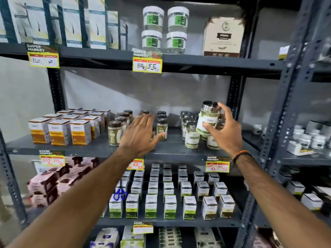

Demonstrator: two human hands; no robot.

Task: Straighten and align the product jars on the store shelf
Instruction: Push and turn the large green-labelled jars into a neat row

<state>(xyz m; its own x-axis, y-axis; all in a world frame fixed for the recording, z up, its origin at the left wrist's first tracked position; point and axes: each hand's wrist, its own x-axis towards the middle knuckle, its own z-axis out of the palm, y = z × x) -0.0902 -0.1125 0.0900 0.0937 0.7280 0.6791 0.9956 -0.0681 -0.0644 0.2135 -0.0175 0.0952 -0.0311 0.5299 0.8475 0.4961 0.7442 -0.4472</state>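
On the middle shelf (172, 147), my right hand (223, 133) holds a white-labelled jar with a steel lid (208, 119), lifted and tilted above a cluster of similar steel-lidded jars (191, 135). My left hand (139, 135) is flat with fingers spread, in front of rows of small dark-capped spice jars (114, 131). Its thumb touches the front jar of the right row (162, 129). The hand hides some of the middle jars.
Orange-and-white boxes (59, 132) stand at the shelf's left. Clear tubs (164, 29) and cartons sit on the shelf above; rows of small white-green boxes (170, 199) fill the shelf below. Blue-handled scissors (120, 194) rest among them. A steel upright (279, 122) stands on the right.
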